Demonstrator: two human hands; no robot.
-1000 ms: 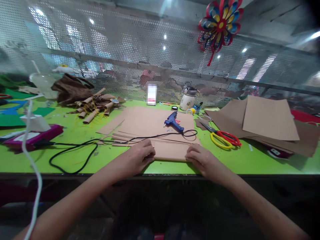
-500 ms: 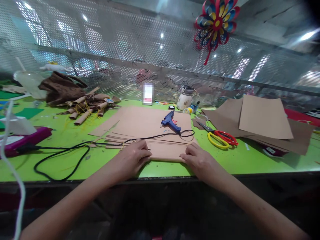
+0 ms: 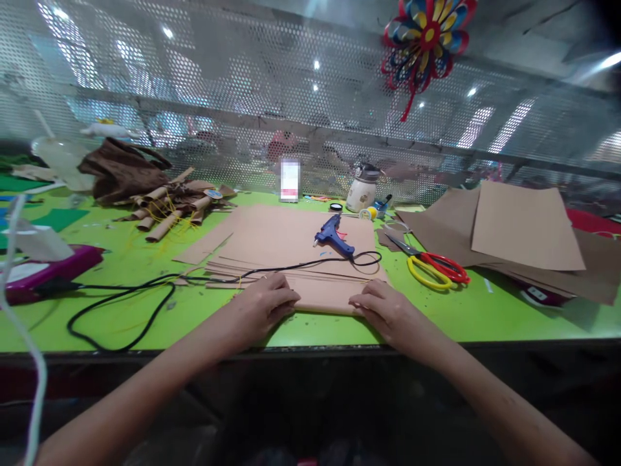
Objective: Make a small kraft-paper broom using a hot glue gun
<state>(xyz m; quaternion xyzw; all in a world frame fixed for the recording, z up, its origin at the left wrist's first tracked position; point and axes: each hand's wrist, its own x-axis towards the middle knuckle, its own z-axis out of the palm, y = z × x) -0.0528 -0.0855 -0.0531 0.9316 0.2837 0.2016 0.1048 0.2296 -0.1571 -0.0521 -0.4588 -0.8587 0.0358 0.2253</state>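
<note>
Left hand (image 3: 269, 301) and right hand (image 3: 388, 312), knuckles up, curl inward above the green table (image 3: 485, 317), holding opposite ends of a folded kraft-paper sheet (image 3: 324, 300) before the blue hot-glue gun (image 3: 334, 237); fingers hide the near corners, fingertips partly obscured.

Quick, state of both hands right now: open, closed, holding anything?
Left hand: closed on the brown paper at its near edge.
Right hand: closed on that same edge, farther right.

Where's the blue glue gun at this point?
In the head view, the blue glue gun lies just right of centre on the brown paper, beyond the right hand and left of the scissors.
</note>
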